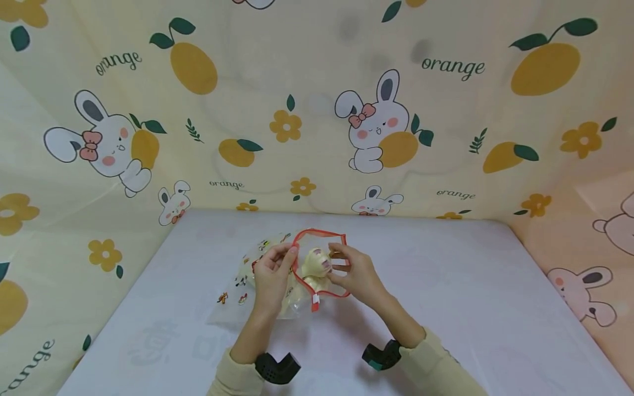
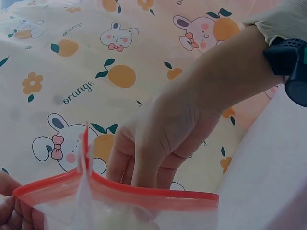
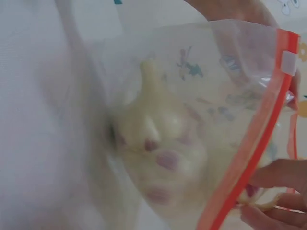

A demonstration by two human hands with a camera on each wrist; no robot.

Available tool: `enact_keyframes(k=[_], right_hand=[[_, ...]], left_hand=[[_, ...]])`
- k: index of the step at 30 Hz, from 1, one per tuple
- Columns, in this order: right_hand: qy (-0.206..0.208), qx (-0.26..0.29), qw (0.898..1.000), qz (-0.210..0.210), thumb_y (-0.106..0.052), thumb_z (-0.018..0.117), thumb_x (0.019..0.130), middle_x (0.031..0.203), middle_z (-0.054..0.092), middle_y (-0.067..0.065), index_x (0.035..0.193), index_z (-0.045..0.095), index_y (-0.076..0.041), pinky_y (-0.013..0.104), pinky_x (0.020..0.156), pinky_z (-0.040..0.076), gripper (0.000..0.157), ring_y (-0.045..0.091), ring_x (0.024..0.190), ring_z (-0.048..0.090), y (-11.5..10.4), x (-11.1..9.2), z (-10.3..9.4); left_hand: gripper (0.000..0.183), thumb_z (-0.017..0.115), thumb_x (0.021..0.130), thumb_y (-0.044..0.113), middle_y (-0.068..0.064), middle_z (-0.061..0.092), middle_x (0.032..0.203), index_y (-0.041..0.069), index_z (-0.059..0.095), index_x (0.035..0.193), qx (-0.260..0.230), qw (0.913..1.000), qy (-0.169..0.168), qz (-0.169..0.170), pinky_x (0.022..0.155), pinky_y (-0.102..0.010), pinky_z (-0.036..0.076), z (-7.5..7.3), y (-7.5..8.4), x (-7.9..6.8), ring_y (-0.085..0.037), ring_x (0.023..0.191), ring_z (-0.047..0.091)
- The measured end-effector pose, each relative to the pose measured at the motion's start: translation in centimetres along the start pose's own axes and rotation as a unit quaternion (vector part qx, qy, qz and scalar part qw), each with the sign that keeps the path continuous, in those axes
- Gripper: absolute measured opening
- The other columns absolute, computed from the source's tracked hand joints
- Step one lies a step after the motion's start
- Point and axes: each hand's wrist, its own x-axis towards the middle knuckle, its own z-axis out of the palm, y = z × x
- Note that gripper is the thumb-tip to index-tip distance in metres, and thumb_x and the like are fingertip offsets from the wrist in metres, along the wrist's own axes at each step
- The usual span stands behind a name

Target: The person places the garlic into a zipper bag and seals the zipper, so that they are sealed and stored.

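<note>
A clear zip bag (image 1: 250, 267) with small cartoon prints lies on the table, its red-edged mouth spread wide. My left hand (image 1: 269, 278) pinches the left side of the red rim (image 1: 322, 233). At the mouth, my right hand (image 1: 360, 275) holds a pale garlic bulb (image 1: 317, 262) with purple patches, fingertips reaching inside the rim. Below that bulb more garlic shows pale through the plastic. Seen from the right wrist, garlic bulbs (image 3: 156, 117) sit inside the bag, one with its stem upward. In the left wrist view the right hand's fingertips are hidden behind the rim.
The white tabletop (image 1: 446, 286) extends around the bag. A cream cloth wall (image 1: 307, 71) printed with rabbits and oranges stands at the back and sides. Black wrist devices (image 1: 278, 368) sit on both wrists, near the beige cuffs.
</note>
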Motion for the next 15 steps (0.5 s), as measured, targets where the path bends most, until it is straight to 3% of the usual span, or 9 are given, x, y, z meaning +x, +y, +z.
enact_keyframes(k=[8,15], right_hand=[[0.103,0.009,0.994,-0.022,0.002,0.081,0.07,0.104,0.069,0.022,0.108,0.06,0.008,0.042,0.08,0.059,0.044,0.035,0.098,0.069,0.5,0.3,0.8],[0.126,-0.056,0.99,-0.031,-0.01,0.082,0.073,0.097,0.069,0.018,0.094,0.07,0.004,0.035,0.072,0.061,0.028,0.031,0.093,0.069,0.5,0.3,1.1]], left_hand=[[0.024,0.062,0.092,0.005,0.013,0.063,0.083,-0.012,0.061,0.109,-0.005,1.0,0.002,-0.002,0.071,-0.009,0.05,0.0,0.2,-0.1,0.001,0.077,0.059],[0.024,0.062,0.092,0.007,0.013,0.063,0.084,-0.01,0.061,0.109,0.003,1.0,0.001,-0.001,0.071,-0.009,0.05,0.0,0.3,-0.1,0.0,0.078,0.059]])
